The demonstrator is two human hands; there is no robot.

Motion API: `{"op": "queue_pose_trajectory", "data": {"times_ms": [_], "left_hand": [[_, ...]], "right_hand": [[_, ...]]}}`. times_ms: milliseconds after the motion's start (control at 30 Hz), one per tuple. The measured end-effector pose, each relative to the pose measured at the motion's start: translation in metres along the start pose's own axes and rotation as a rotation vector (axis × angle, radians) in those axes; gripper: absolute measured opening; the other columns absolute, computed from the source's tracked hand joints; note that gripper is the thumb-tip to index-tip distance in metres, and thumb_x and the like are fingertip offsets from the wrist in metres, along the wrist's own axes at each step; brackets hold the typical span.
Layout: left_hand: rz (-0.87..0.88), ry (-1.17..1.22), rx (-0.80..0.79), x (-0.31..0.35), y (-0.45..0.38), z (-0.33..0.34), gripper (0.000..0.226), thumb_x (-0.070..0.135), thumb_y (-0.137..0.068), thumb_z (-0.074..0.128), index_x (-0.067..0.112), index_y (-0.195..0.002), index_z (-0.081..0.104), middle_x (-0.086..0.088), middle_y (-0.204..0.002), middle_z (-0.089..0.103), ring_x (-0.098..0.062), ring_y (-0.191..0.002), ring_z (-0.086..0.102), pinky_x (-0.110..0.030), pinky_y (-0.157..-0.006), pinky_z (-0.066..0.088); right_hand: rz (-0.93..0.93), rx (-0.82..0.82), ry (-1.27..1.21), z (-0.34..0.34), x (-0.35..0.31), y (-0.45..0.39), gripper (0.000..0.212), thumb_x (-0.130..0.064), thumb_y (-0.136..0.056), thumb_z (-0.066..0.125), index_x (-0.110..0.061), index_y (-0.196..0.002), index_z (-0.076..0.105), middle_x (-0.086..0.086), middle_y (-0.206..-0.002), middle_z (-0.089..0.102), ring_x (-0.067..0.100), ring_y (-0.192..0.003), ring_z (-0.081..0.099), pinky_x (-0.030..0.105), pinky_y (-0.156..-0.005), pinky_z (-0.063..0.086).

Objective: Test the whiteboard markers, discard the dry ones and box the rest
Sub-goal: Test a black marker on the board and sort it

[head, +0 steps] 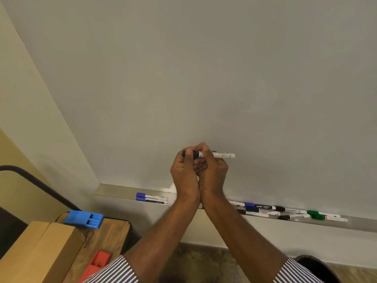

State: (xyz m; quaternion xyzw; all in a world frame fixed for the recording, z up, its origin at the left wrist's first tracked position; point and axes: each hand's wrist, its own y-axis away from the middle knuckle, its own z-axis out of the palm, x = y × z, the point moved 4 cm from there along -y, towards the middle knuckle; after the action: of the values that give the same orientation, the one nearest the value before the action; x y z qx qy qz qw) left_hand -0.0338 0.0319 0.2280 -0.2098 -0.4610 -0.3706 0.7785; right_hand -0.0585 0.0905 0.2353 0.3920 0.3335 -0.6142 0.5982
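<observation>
Both hands hold one white marker (223, 155) level in front of the blank whiteboard (204, 78). My left hand (184, 170) grips its black cap end, which pokes out to the left. My right hand (212, 170) grips the white barrel, whose tail sticks out to the right. The cap is on the marker. On the metal tray (114, 190) under the board lie two blue-capped markers (151, 197) to the left of my arms, and several black, blue and green-capped markers (285, 212) to the right.
A wooden table (108, 233) at lower left carries a cardboard box (36, 252), a blue plastic piece (83, 219) and a red plastic piece (98, 264). A dark round bin (318, 268) shows at the lower right on the floor.
</observation>
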Motion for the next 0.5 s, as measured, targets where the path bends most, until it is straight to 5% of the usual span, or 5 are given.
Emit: {"op": "queue_pose_trajectory", "data": {"times_ms": [233,500], "left_hand": [[-0.132,0.298,0.080,0.008,0.001,0.001,0.027,0.030,-0.105,0.048,0.007,-0.102,0.062,-0.009,-0.114,0.076,-0.021,-0.110,0.072,-0.044,-0.107,0.051],[0.089,0.137,-0.089,0.054,-0.027,0.026,0.030,0.020,-0.110,0.039,0.011,-0.089,0.057,-0.020,-0.103,0.075,-0.035,-0.103,0.072,-0.054,-0.095,0.056]], "right_hand": [[0.025,0.170,-0.254,-0.020,-0.006,-0.007,0.026,-0.013,-0.100,0.054,-0.010,-0.075,0.058,0.005,-0.054,0.054,0.018,-0.044,0.052,0.029,-0.047,0.044],[-0.207,-0.056,-0.243,-0.003,-0.069,-0.019,0.025,-0.009,-0.102,0.052,-0.011,-0.079,0.060,0.007,-0.059,0.055,0.019,-0.047,0.053,0.026,-0.042,0.044]]}}
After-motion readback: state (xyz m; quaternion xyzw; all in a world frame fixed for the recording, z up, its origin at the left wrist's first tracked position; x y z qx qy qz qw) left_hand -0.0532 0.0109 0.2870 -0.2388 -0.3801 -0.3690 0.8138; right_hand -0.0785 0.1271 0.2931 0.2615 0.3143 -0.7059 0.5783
